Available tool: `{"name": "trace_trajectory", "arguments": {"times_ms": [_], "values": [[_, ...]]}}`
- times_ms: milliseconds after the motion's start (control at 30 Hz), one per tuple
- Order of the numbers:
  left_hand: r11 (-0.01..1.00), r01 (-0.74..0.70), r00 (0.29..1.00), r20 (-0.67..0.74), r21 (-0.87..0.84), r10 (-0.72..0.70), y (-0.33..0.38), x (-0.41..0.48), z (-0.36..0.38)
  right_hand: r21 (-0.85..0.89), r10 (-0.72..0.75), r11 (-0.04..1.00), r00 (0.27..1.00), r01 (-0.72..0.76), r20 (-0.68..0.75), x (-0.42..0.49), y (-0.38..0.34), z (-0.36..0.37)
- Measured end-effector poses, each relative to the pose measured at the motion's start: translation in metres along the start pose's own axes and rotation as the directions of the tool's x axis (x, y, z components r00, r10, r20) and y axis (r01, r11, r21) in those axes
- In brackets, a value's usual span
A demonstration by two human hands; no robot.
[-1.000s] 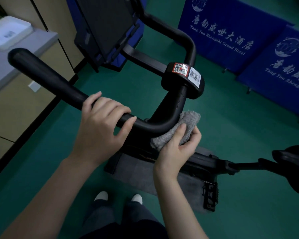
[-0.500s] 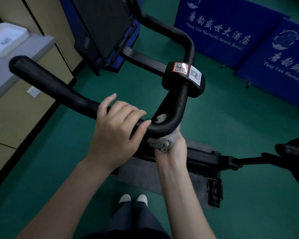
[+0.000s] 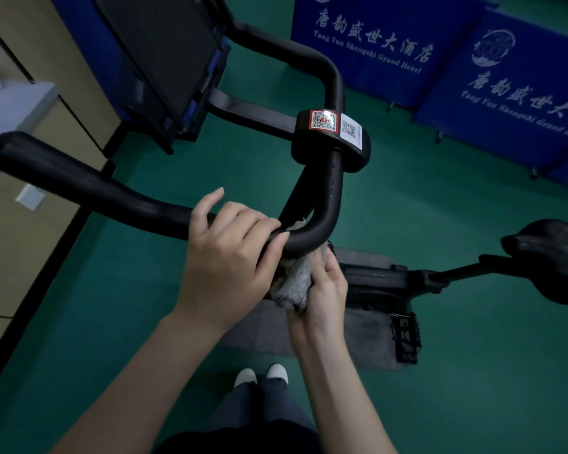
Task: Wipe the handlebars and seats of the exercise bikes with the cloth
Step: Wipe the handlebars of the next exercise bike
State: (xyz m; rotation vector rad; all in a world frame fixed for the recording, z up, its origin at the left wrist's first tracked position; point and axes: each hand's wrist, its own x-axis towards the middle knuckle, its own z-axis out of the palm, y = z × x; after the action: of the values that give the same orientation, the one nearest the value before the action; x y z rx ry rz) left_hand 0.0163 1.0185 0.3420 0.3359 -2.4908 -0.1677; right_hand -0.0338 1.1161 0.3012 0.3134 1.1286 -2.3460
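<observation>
Dark green floor [image 3: 138,299] throughout; blue banners [image 3: 368,24] with white lettering stand along the far side; beige cabinets [image 3: 20,250] under a grey counter [image 3: 14,106] line the left side; grey mat [image 3: 364,339] lies on the floor; lighting dim.

Green floor [image 3: 473,388] all round, and below the left hand [image 3: 223,257] and right hand [image 3: 322,290] a grey mat [image 3: 364,342] lies flat on it, with the exercise bike's black frame [image 3: 374,276] standing on the mat and a pedal [image 3: 405,339] over the mat's part right of the right hand. White shoes [image 3: 261,375] stand on bare floor under the hands, near the mat's near edge. Blue hotel banners [image 3: 358,44] stand on small feet beyond and right of the hands, and a beige cabinet [image 3: 30,257] meets the floor left of the left hand.
</observation>
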Motion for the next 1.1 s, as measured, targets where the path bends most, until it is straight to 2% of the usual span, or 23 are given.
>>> {"name": "trace_trajectory", "arguments": {"times_ms": [167,233,300,333,367,400,433,467,533,600,667,733,833,900,967,1100], "values": [[1.0,-0.002,1.0,-0.008,-0.013,0.002,0.0,0.0,0.0,-0.08,0.013,0.997,0.998,-0.009,0.053,-0.01,0.008,0.0],[1.0,-0.002,1.0,-0.013,-0.013,0.002,-0.001,0.0,0.0,-0.083,0.014,0.996,1.0,-0.014,0.0,-0.009,0.004,-0.003],[1.0,0.003,1.0,-0.015,-0.014,-0.003,-0.001,0.0,0.0,-0.02,-0.073,0.997,0.99,0.071,-0.122,0.001,-0.01,-0.006],[1.0,0.008,1.0,-0.016,-0.015,-0.008,0.0,0.0,0.0,-0.02,-0.16,0.987,0.974,0.158,-0.16,0.005,-0.019,-0.007],[1.0,0.013,1.0,-0.015,-0.016,-0.013,0.0,0.0,0.0,-0.09,-0.277,0.96,0.947,0.265,-0.165,0.007,-0.025,-0.008],[1.0,0.018,1.0,-0.014,-0.017,-0.019,0.001,-0.001,0.0,-0.234,-0.408,0.898,0.905,0.372,-0.125,0.008,-0.029,-0.007],[1.0,0.024,1.0,-0.013,-0.018,-0.024,0.002,0.0,0.0,-0.416,-0.532,0.779,0.846,0.469,-0.042,0.008,-0.033,-0.005],[0.999,0.029,1.0,-0.013,-0.018,-0.029,0.002,0.0,0.0,-0.574,-0.627,0.61,0.776,0.546,0.072,0.007,-0.036,-0.004],[0.999,0.035,0.999,-0.007,-0.013,-0.035,0.003,0.001,0.0,-0.726,-0.685,0.265,0.654,0.634,0.322,0.009,-0.047,-0.001],[0.999,0.044,0.999,-0.004,-0.009,-0.044,0.003,0.001,-0.001,-0.736,-0.594,0.029,0.604,0.677,0.532,0.015,-0.066,0.003],[0.998,0.057,0.998,-0.003,-0.005,-0.057,0.005,0.001,-0.001,-0.709,-0.41,-0.122,0.615,0.695,0.674,0.021,-0.088,0.013],[0.997,0.076,0.997,0.01,0.001,-0.076,0.006,0.001,-0.002,-0.663,-0.186,-0.249,0.637,0.706,0.748,0.03,-0.106,0.028],[0.994,0.106,0.994,0.025,-0.008,-0.106,0.008,0.002,-0.003,-0.558,0.155,-0.398,0.653,0.728,0.741,0.047,-0.126,0.056],[0.99,0.137,0.99,0.017,-0.014,-0.137,0.009,0.002,-0.004,-0.476,0.363,-0.443,0.637,0.76,0.68,0.053,-0.13,0.072],[0.985,0.174,0.985,0.007,-0.023,-0.174,0.011,0.003,-0.006,-0.436,0.526,-0.418,0.603,0.797,0.599,0.053,-0.127,0.085],[0.968,0.246,0.969,0.012,-0.042,-0.245,0.012,0.006,-0.011,-0.465,0.641,-0.31,0.543,0.829,0.542,0.054,-0.116,0.095]]}}
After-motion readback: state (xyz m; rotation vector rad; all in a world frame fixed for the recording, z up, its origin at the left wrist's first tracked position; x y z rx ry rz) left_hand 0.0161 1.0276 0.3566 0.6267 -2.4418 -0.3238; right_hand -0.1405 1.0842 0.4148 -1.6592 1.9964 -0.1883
